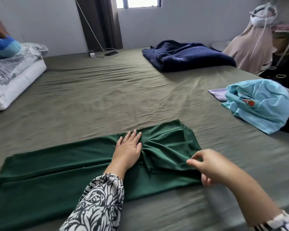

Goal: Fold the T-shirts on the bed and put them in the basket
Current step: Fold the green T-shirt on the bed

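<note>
A: How was the green T-shirt laid?

B: It was spread on the olive bed sheet, folded into a long strip. Its long axis ran left to right, the hem end far to the left of the grip and the neck end by it.

A: And the hands?

B: The left hand was pressed flat on the shirt, fingers straight, just left of the bunched folds. A fold of cloth at the shirt's right end was pinched between thumb and finger of the right hand.

A: What was seen around it?

B: A crumpled light blue T-shirt was lying beyond the grip to the right, well apart, with a lilac cloth beside it. A navy garment was farther off. Folded bedding was stacked far left. A charger and cable lay by the wall.

A: Any writing?

B: None could be read; only an orange mark showed on the blue shirt.
</note>
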